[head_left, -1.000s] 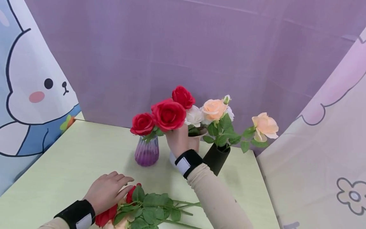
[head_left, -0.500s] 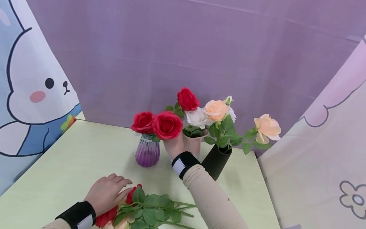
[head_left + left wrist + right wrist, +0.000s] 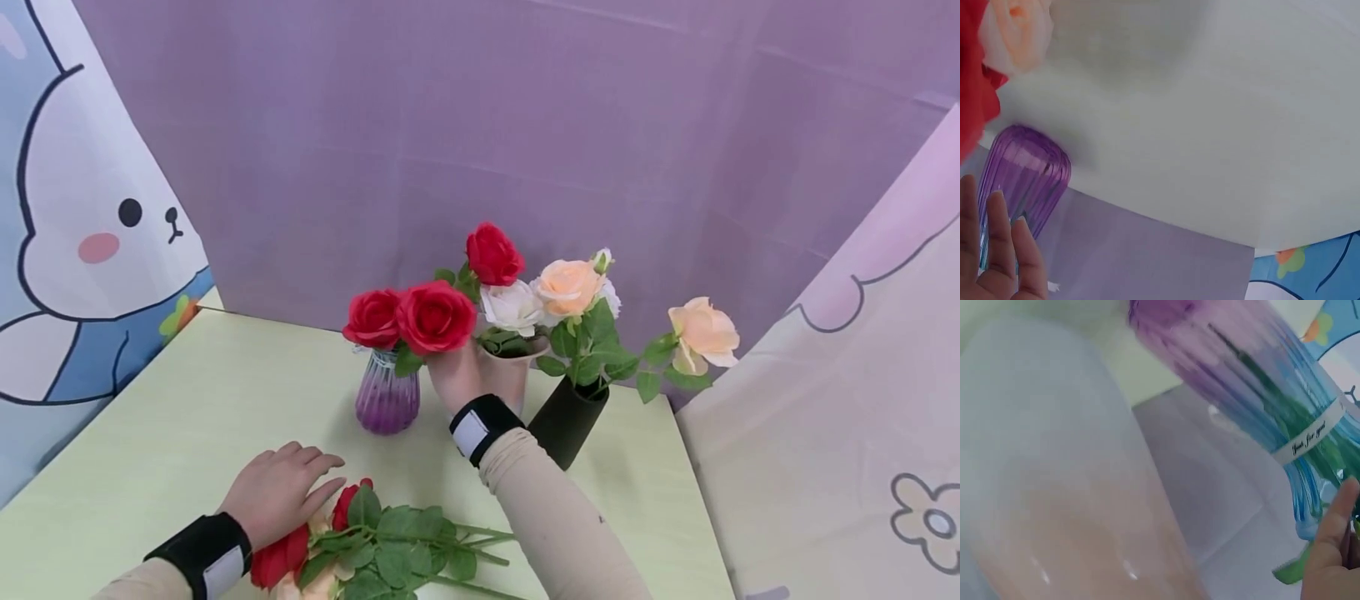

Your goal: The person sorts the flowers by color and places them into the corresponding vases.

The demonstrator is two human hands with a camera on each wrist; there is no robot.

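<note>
Status of vase filling, as judged from present positions: partly complete.

Hands: apart. The right hand (image 3: 456,375) is at the mouth of the purple vase (image 3: 387,402) and appears to pinch the stem of the front red rose (image 3: 437,317); the bloom hides most of the contact. The left hand (image 3: 273,498) has its fingers extended over the loose flowers (image 3: 408,527); whether it touches them cannot be determined.

Done: left of the right hand, a second red rose (image 3: 372,319) stands at the purple vase. Right of that hand, the beige vase (image 3: 507,379) carries a white rose (image 3: 512,308), and the dark vase (image 3: 567,425) carries peach roses (image 3: 703,333). The vase of the upper red rose (image 3: 495,254) is unclear.

In progress: seating of the front red rose; final depth not confirmed.

Remaining: the loose flowers, red and peach, lie on the surface (image 3: 225,400) under and beside the left hand, outside any vase.
</note>
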